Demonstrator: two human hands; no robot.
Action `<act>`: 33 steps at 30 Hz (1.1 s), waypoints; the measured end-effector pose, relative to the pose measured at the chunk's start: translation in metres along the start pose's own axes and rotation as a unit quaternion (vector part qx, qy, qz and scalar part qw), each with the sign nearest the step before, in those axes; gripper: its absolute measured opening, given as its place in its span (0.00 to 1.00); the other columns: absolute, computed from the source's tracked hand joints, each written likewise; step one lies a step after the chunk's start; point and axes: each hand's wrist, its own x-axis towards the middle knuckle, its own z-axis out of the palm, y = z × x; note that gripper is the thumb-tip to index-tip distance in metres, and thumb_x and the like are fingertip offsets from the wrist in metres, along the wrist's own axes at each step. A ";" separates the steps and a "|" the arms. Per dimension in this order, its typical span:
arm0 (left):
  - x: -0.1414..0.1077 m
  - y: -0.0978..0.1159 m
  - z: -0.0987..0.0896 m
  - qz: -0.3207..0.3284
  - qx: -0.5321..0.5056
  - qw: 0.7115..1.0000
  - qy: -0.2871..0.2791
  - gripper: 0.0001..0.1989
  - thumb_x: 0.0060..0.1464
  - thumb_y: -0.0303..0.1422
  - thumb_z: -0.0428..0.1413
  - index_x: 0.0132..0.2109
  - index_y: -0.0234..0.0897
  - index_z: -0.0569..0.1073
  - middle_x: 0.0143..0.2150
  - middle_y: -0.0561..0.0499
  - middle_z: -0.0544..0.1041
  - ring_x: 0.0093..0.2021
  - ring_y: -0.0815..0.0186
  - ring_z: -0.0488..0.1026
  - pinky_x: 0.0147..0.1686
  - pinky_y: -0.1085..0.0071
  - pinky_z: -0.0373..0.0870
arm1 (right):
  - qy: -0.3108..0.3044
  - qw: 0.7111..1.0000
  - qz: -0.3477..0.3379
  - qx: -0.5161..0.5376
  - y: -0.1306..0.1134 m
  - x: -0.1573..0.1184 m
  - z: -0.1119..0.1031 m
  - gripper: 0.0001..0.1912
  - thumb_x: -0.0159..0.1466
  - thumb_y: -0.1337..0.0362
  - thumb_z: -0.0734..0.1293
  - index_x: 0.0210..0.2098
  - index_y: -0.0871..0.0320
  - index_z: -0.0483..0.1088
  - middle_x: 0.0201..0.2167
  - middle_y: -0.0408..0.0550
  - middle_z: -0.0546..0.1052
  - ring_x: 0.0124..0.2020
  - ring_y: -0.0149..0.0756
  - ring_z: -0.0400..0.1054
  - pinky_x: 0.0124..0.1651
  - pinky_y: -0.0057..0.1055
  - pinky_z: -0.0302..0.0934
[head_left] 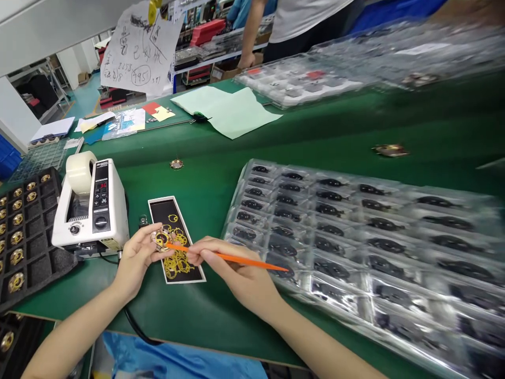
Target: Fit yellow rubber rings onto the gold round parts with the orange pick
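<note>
Left hand (138, 258) curled and closed at the fingertips, pinching a round gold-and-dark part (161, 238) just above a white-bordered black card (160, 213). The card lies flat on the green workbench (205, 321), with tangled gold shapes over its lower half; whether these are printed or loose cannot be told. Right hand (232, 268) grips an orange pointed stick (232, 258) like a pen, its tip at the round part and its far end reaching over the edge of a clear blister tray (236, 210). The tray holds rows of black parts in separate pockets. Just left of the card stands a white tape dispenser (90, 205) with a roll of clear tape (81, 171) on top. Further left, a black foam tray (47, 263) holds round gold parts. A similar small round part (176, 164) sits alone on the bench. Across the bench lie a pale green sheet (232, 110) and a second, blurred tray (300, 79). Beyond them, a co-worker's hand (246, 60) hangs beside a handwritten paper (138, 52).
</note>
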 end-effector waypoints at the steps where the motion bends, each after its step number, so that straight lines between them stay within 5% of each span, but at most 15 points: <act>1: -0.002 0.000 0.000 0.004 0.005 1.000 -0.006 0.16 0.52 0.34 0.61 0.49 0.39 0.76 0.46 0.48 0.80 0.47 0.59 0.77 0.49 0.61 0.76 | -0.005 1.000 0.000 -0.008 0.001 -0.001 0.002 0.15 0.66 0.54 0.63 0.33 0.56 0.77 0.28 0.49 0.77 0.29 0.36 0.72 0.33 0.33 0.69; 8: -0.007 -0.002 -0.005 0.003 0.020 0.999 -0.036 0.18 0.53 0.36 0.61 0.51 0.41 0.76 0.45 0.47 0.81 0.46 0.57 0.78 0.45 0.61 0.77 | -0.082 0.989 -0.092 -0.075 0.004 -0.002 -0.001 0.14 0.69 0.62 0.59 0.41 0.54 0.77 0.35 0.51 0.80 0.36 0.37 0.74 0.38 0.34 0.71; 15: -0.005 -0.002 -0.005 -0.029 0.034 0.999 0.012 0.19 0.52 0.36 0.61 0.52 0.40 0.75 0.45 0.47 0.82 0.44 0.60 0.79 0.43 0.67 0.76 | -0.188 0.897 -0.305 -0.257 0.013 0.002 -0.003 0.14 0.67 0.72 0.60 0.48 0.56 0.74 0.40 0.53 0.81 0.45 0.38 0.74 0.47 0.35 0.71; 18: -0.005 -0.004 -0.003 -0.039 0.025 0.999 0.014 0.20 0.52 0.36 0.61 0.53 0.40 0.75 0.45 0.47 0.81 0.44 0.60 0.79 0.45 0.66 0.75 | -0.154 0.885 -0.343 -0.276 0.012 0.001 -0.001 0.15 0.66 0.72 0.62 0.50 0.57 0.73 0.40 0.54 0.81 0.43 0.39 0.75 0.45 0.36 0.72; 23: -0.009 -0.009 0.002 -0.036 0.037 0.999 -0.010 0.25 0.52 0.37 0.62 0.57 0.40 0.71 0.49 0.46 0.80 0.51 0.58 0.76 0.51 0.61 0.74 | -0.030 0.917 -0.303 -0.259 0.007 -0.003 0.002 0.19 0.65 0.73 0.64 0.54 0.55 0.69 0.33 0.51 0.81 0.35 0.36 0.76 0.37 0.31 0.73; 27: -0.011 -0.015 0.004 -0.029 0.047 0.998 -0.027 0.26 0.50 0.39 0.63 0.56 0.40 0.72 0.52 0.46 0.78 0.53 0.57 0.74 0.50 0.62 0.75 | 0.007 0.918 -0.296 -0.262 0.011 -0.002 0.005 0.17 0.65 0.74 0.62 0.53 0.56 0.69 0.32 0.50 0.80 0.33 0.35 0.75 0.35 0.31 0.72; 33: -0.009 -0.012 0.005 -0.058 0.055 0.997 -0.007 0.24 0.49 0.37 0.63 0.54 0.38 0.75 0.48 0.47 0.80 0.49 0.57 0.76 0.49 0.61 0.75 | -0.042 0.825 -0.418 -0.378 0.020 0.001 0.007 0.11 0.67 0.74 0.60 0.47 0.64 0.70 0.35 0.56 0.81 0.38 0.38 0.75 0.41 0.35 0.74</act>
